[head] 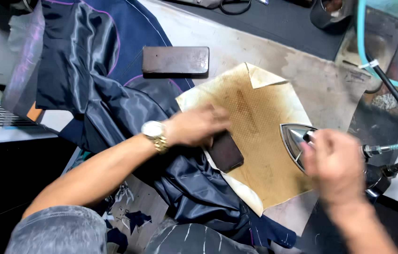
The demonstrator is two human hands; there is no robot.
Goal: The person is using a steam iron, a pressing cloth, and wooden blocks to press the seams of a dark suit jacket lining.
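Under the left hand's [196, 126] fingers lies a scorched, matt press cloth [255, 141], tan with a fine dotted weave and browned patches. Just below those fingers sits a dark block [226, 151], smooth and dull (wood, by its look). The navy lining [114, 103] beside the wrist is glossy satin, creased. The right hand [335, 162] grips an iron [295, 138] with a polished metal soleplate. The watch [154, 134] is shiny metal.

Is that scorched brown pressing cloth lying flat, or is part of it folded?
Mostly spread flat, with one fold: the pressing cloth lies open over the table, but its top corner is turned over, showing the paler underside.
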